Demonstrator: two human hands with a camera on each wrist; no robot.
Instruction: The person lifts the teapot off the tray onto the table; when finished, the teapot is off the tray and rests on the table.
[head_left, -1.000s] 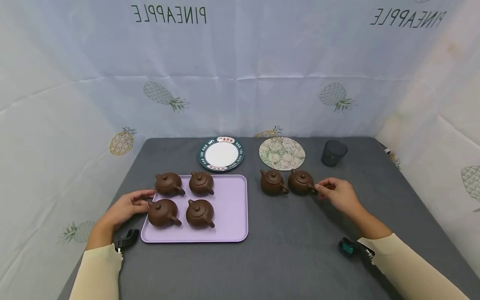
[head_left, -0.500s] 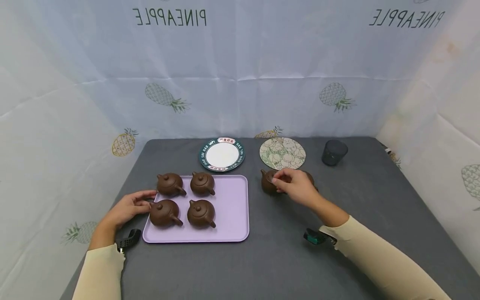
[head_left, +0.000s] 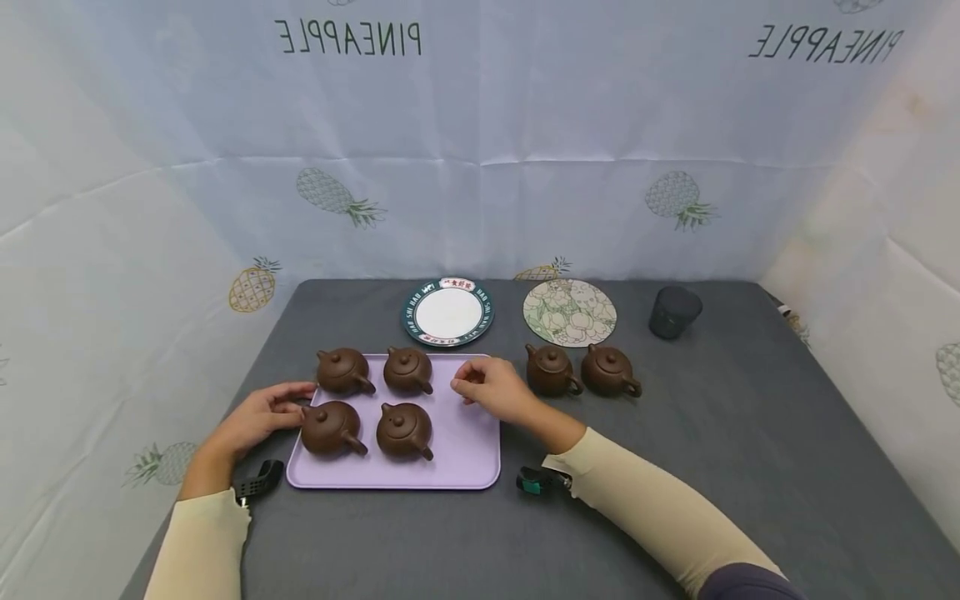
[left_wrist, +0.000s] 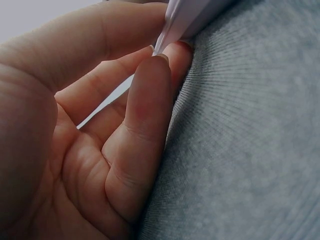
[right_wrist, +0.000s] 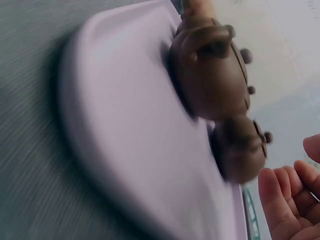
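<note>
At the left, my left hand (head_left: 258,414) grips the left rim of the lilac tray (head_left: 461,462) with thumb and fingertips. The left wrist view shows its fingers (left_wrist: 145,100) pressed low beside the tray wall (left_wrist: 182,22). On the tray stand several small brown clay teapots: a back left teapot (head_left: 343,371), a back middle teapot (head_left: 407,369), a front left teapot (head_left: 330,427) and a front middle teapot (head_left: 403,430). My right hand (head_left: 497,389), fingers loosely bent and holding nothing, is over the tray's back right part. Just right of it, a teapot (head_left: 551,371) and another teapot (head_left: 609,371) stand on the table.
Behind the tray lies a plate with a green rim (head_left: 448,312). Right of it are a round patterned mat (head_left: 570,312) and a dark cup (head_left: 675,312). Everything is on a grey tablecloth (head_left: 712,450), with a pineapple-print curtain (head_left: 480,108) behind.
My right hand has swept left from the rightmost teapot's handle, past the two teapots on the table, to over the tray. The left hand and the teapots stay put.
</note>
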